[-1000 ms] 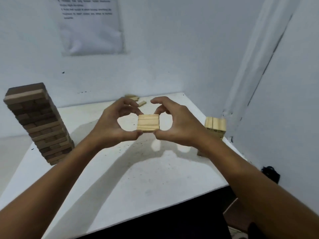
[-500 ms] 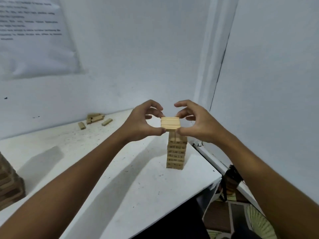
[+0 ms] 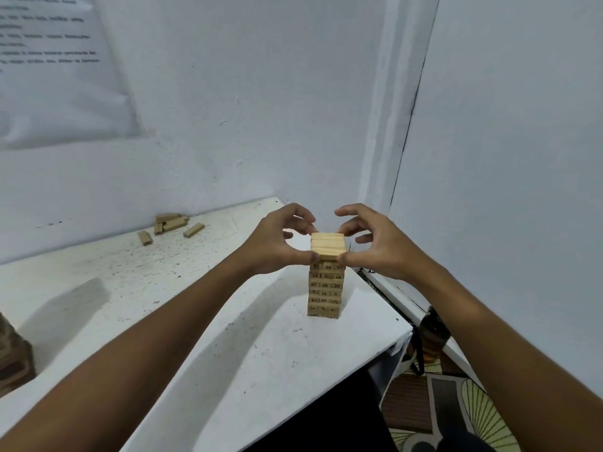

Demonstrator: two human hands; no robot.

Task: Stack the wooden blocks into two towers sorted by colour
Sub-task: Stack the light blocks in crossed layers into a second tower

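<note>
White walls meet in a corner behind a speckled white table, with a printed paper sheet taped up on the wall well left of the light wooden tower that stands near the table's right edge. Both hands flank the tower's top: the left hand and right hand each pinch, thumb in front and fingers curled behind, a flat layer of light blocks sitting at the tower's top. Far left of the tower the dark block tower shows only at the frame edge, and a few loose light blocks lie behind and left of it by the wall.
</note>
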